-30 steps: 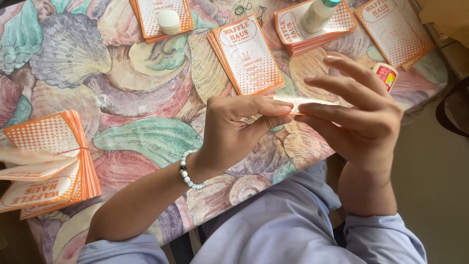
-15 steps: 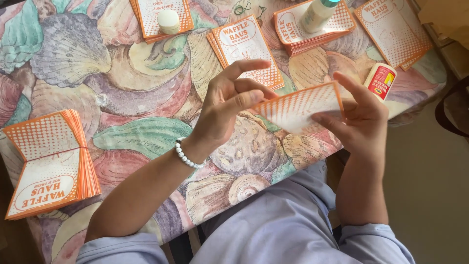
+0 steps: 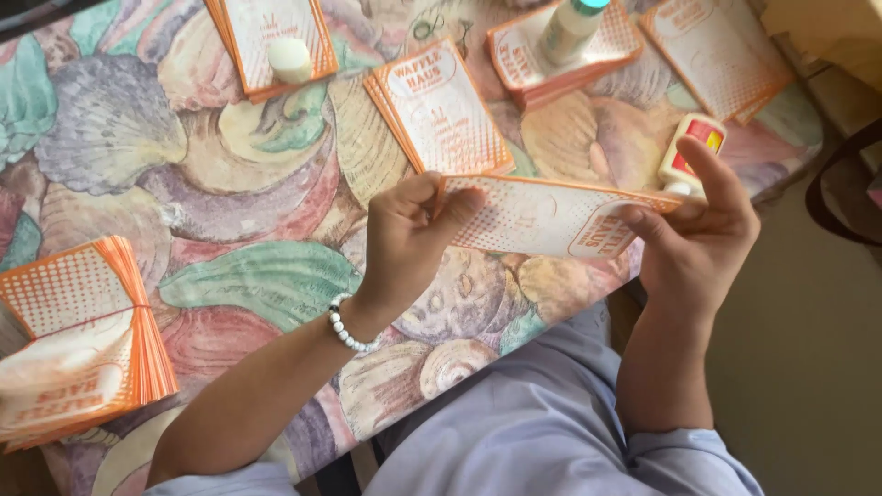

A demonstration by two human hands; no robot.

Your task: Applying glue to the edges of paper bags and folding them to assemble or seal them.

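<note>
**Holding the paper sleeve taut between both hands**

We are holding one flat orange-and-white paper sleeve (image 3: 551,216) above the table edge, stretched between our two hands. Our left hand (image 3: 409,234) is pinching its left end, thumb and fingers closed on the paper; our right hand (image 3: 698,243) is gripping the right end, with the forefinger lifted clear of it. To do this well, we judge that we are needing light, even tension, fingertips staying near the edges so the printed face is not creasing.

Just beyond our right fingers a small glue bottle (image 3: 691,152) is lying on the shell-patterned tablecloth (image 3: 230,202). Just past our left hand a thin stack of sleeves (image 3: 441,106) is resting flat. Well off to the left of our left forearm a thick fanned pile (image 3: 78,340) is sitting. Further ahead, two more stacks are carrying a white cap (image 3: 290,59) and an upright bottle (image 3: 570,28).
</note>
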